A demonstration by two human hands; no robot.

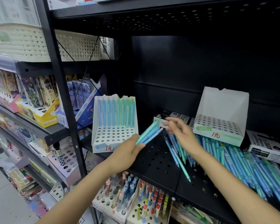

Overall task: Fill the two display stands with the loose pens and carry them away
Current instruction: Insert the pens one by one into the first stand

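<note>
- The left hand (129,150) grips a small bundle of pens (149,133), fingers curled round the lower ends, tips angled up and to the right over the black shelf (157,160).
- The right hand (179,130) hovers just beside the top of that bundle, fingers loosely spread and holding nothing that I can make out; it is blurred, so a light pinch on one pen cannot be ruled out.
- The left stand (114,136) has its back row filled with blue and green pens; the rows of holes in front are empty.
- The right stand (219,126) sits further along the shelf with no pens in it at all.
- The loose pens (242,160) lie in a heap on the shelf below and in front of the right stand, spreading towards the right edge.
- Judgement: the step in hand looks like drawing one pen from the bundle to seat in the left stand.
- To do it well: take one pen at a time, keep the left grip snug so the rest do not slide, and fill row by row from the back forwards.
- Risk: the standing row is close by, so a careless reach could knock it.
</note>
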